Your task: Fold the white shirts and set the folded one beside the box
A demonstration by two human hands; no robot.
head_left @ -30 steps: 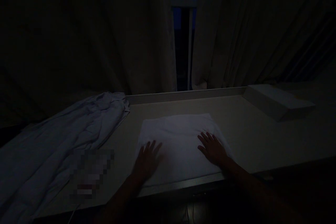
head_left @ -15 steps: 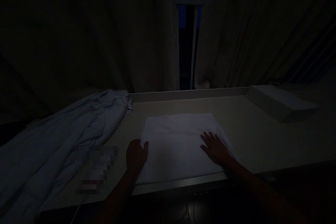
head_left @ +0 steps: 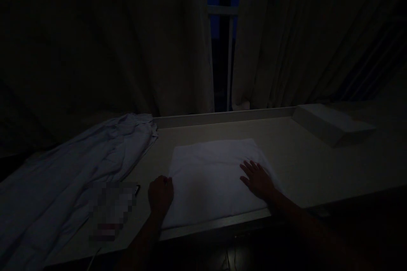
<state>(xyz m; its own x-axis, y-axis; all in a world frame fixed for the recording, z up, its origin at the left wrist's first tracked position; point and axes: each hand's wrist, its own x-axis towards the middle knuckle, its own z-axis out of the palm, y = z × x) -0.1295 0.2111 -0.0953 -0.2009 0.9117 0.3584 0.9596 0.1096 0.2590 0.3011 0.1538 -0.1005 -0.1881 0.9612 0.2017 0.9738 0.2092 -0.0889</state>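
Low centre of the frame: a folded white cloth, flat and square on the pale table, near edge along the table's front. Right hand open, palm down, fingers spread on the cloth's right part. Left hand curled at the cloth's lower left edge; actual grip too dark to tell.

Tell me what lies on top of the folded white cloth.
The right hand lies flat on the folded white cloth near its right edge. The left hand is at its left edge; too dark to tell whether it grips.
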